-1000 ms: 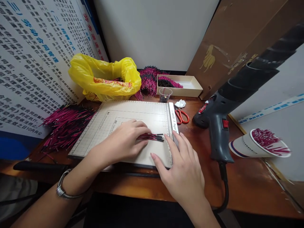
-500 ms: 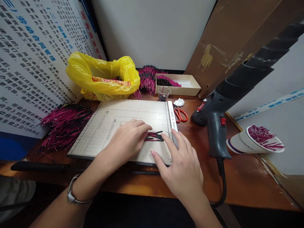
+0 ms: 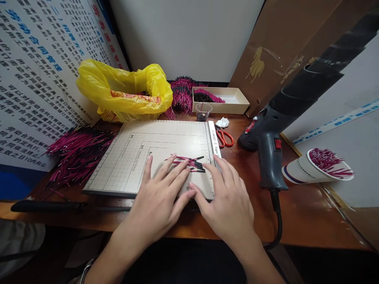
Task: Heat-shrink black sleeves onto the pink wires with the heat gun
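A small bunch of pink-red wires with black ends (image 3: pixel 195 163) lies on the pale, gridded paper cutter board (image 3: pixel 166 136), near its right edge. My left hand (image 3: pixel 162 193) is spread palm down over the board, its fingertips resting on and beside the left part of the wires. On the other side, my right hand (image 3: pixel 226 195) has its fingers apart, the index fingertip close to the wires' black ends. The two thumbs meet or nearly meet below the bunch. What lies under my left fingers is partly hidden.
A wire heap (image 3: pixel 81 156) lies left of the board. Behind are a yellow bag (image 3: pixel 124 94), a shallow box (image 3: pixel 220 107) and a small clear cup (image 3: pixel 203 112). Red-handled scissors (image 3: pixel 225 138), a heat gun (image 3: pixel 271 150) and a paper cup of wires (image 3: pixel 302 169) are at right.
My left hand has moved toward the front edge and opened out from its curled pose over the wires. The wires are more fanned out. My right hand has stayed nearly in place.
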